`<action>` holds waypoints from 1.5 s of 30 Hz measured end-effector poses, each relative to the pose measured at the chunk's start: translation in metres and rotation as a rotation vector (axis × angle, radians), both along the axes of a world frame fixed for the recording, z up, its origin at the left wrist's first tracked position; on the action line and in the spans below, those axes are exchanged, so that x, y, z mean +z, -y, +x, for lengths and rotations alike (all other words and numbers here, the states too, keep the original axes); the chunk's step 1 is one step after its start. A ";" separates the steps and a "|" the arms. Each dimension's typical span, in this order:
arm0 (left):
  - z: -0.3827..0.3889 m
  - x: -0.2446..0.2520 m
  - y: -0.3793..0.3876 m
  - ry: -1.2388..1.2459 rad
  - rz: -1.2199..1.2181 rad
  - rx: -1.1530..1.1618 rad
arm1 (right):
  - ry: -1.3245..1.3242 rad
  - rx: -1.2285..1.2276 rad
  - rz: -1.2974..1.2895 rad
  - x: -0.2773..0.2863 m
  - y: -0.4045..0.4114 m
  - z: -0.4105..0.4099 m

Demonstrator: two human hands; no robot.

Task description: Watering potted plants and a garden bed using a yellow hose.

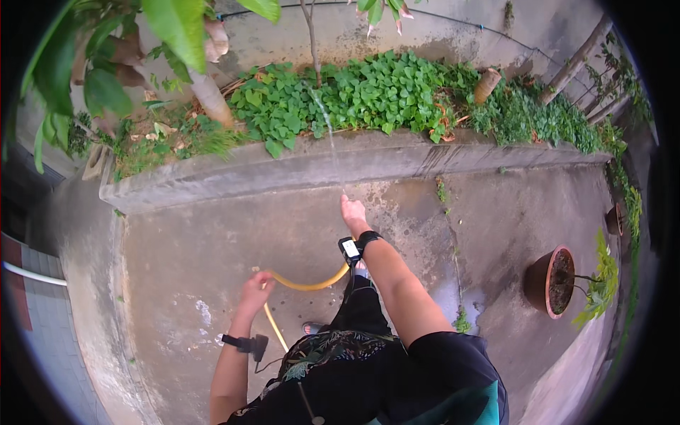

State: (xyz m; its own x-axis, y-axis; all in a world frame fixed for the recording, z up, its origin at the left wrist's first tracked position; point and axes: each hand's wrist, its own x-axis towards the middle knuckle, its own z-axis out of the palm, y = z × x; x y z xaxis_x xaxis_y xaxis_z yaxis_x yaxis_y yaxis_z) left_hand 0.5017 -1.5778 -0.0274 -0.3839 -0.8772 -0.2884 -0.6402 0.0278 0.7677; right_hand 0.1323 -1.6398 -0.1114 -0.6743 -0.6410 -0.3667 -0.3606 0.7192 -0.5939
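Note:
My right hand (354, 210) is stretched out in front of me, closed around the end of a yellow garden hose (308, 287); the hose mouth itself is hidden by the fingers. A thin stream of water (330, 129) arcs from that hand over the concrete curb (297, 169) onto green leafy ground-cover plants (366, 98). Lower and to the left, my left hand (258, 289) grips the same hose further back. Between the hands the hose sags in a curve, and below the left hand it runs down towards my body.
A terracotta pot (542, 284) with a small plant stands at right, and a smaller pot (614, 220) lies beyond it. Tree trunks (210, 98) rise from the raised bed before a wall (425, 32). Wet patches mark the concrete floor (186, 249). Large leaves (178, 32) overhang at upper left.

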 end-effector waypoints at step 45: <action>-0.437 -0.269 0.385 -0.230 0.361 0.307 | -0.787 0.983 0.770 -0.268 0.471 -0.439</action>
